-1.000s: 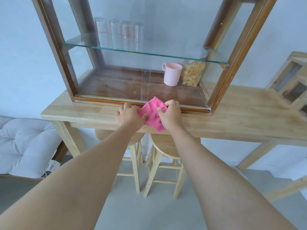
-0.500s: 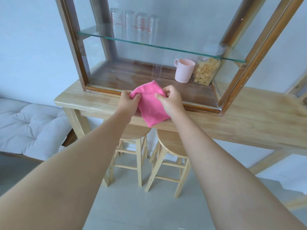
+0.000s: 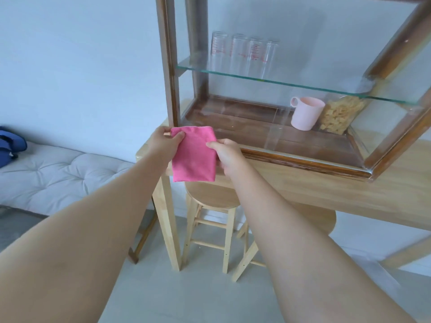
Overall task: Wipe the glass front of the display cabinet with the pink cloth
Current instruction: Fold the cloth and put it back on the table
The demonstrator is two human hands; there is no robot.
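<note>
The pink cloth (image 3: pixel 193 157) hangs folded in a flat rectangle in front of the table's left corner, below the cabinet's lower left corner. My left hand (image 3: pixel 164 143) pinches its upper left corner. My right hand (image 3: pixel 225 152) grips its right edge. The display cabinet (image 3: pixel 171 73) has a dark wooden frame and a glass front (image 3: pixel 268 108), and stands on the light wooden table (image 3: pixel 326 190). The cloth is off the glass.
Inside the cabinet a glass shelf (image 3: pixel 291 83) carries several clear measuring glasses (image 3: pixel 242 54); a pink mug (image 3: pixel 305 116) and a jar of pasta (image 3: pixel 338 115) stand on the floor board. Two wooden stools (image 3: pixel 212 201) sit under the table. A white cushioned bench (image 3: pixel 53 176) lies left.
Both hands lifted the cloth off the table edge and spread it into a flat hanging rectangle. The view has swung left, so the cabinet now sits further right.
</note>
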